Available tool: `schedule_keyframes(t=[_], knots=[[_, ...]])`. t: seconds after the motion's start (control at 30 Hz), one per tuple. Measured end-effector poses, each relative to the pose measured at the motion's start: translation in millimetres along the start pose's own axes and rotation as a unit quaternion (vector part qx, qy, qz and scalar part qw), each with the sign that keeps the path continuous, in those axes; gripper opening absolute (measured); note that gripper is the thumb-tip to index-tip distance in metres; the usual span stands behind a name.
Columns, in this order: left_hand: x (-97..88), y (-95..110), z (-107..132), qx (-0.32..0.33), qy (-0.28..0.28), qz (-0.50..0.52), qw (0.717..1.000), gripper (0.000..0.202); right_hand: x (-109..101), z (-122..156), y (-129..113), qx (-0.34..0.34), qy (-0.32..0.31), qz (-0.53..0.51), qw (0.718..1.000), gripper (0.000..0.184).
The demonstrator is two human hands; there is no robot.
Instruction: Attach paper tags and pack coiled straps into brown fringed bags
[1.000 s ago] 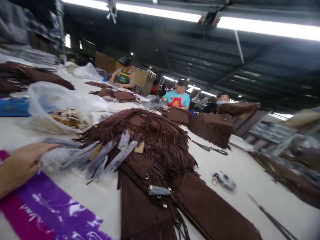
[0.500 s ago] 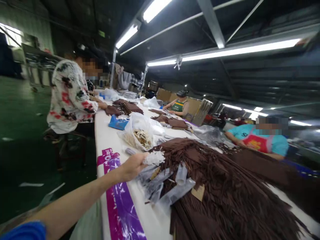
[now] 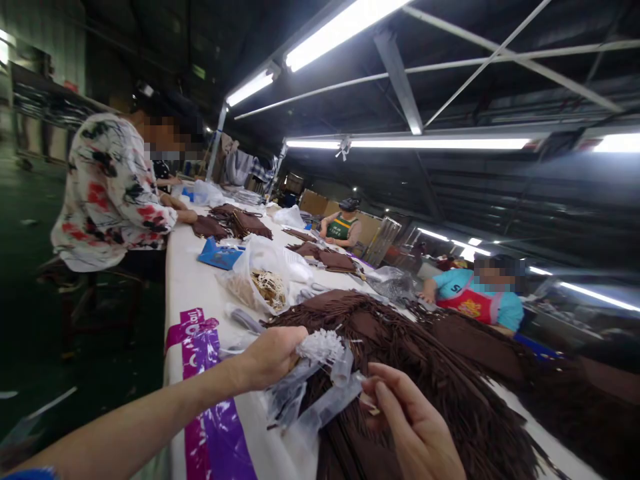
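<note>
My left hand (image 3: 273, 357) is closed round a bunch of small white plastic tag fasteners (image 3: 323, 347), their heads fanning out past the fingers. Just right of it, my right hand (image 3: 413, 420) is curled with thumb and fingertips drawn together; whatever lies in the pinch is too small to make out. Beneath the hands are clear plastic sleeves (image 3: 325, 407) on the table. A big heap of dark brown fringed fabric (image 3: 435, 360) spreads under and beyond my right hand. A cream-coloured tag shows partly behind the right fingers.
On the white table (image 3: 175, 280) stands an open white bag (image 3: 250, 267) of tan tags and strings, beside a blue packet (image 3: 220, 253). Purple printed plastic (image 3: 217, 413) covers the near left edge. Co-workers sit at the left (image 3: 115, 193), far side (image 3: 341, 227) and right (image 3: 475, 300).
My right hand has come into view from below, beside the plastic sleeves. My left hand still holds the fasteners. The view has turned slightly to the right.
</note>
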State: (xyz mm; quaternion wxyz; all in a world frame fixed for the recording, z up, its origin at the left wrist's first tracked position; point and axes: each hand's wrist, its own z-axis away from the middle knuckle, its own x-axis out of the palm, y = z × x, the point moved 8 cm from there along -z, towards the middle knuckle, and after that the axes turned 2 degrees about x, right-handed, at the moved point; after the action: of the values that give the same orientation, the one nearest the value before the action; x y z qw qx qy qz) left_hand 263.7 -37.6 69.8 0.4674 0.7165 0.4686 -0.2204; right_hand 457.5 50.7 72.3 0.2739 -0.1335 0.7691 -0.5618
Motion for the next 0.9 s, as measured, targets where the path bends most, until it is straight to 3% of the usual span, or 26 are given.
schedule_keyframes(t=[0.17,0.4,0.5,0.57,0.67,0.8,0.9], knots=[[3.7,8.9,0.9,0.022,-0.010,0.024,0.999,0.010,12.6,-14.6,-10.0,0.006,0.018,-0.046,0.999,0.070],[9.6,18.5,6.4,0.056,-0.014,0.065,0.996,0.021,42.7,-11.9,-14.9,-0.022,-0.031,-0.117,0.992,0.046],[14.5,9.3,8.6,0.064,-0.028,0.052,0.996,0.023,40.6,-11.6,-14.2,-0.044,-0.013,-0.081,0.996,0.041],[13.6,-1.5,8.5,0.061,-0.030,0.007,0.998,0.022,22.9,-8.2,-15.0,-0.073,0.036,-0.004,0.997,0.040],[1.4,-24.7,5.6,0.035,-0.012,-0.079,0.996,0.018,-26.4,2.8,-10.1,-0.075,0.135,0.069,0.986,0.045],[-18.3,-75.2,-0.7,-0.030,0.024,-0.151,0.988,0.021,-95.6,16.6,23.3,0.019,0.217,-0.125,0.968,0.054],[-17.8,-119.6,-3.7,-0.070,0.035,-0.185,0.980,0.024,-119.6,37.3,37.8,0.058,0.239,-0.261,0.933,0.055]])
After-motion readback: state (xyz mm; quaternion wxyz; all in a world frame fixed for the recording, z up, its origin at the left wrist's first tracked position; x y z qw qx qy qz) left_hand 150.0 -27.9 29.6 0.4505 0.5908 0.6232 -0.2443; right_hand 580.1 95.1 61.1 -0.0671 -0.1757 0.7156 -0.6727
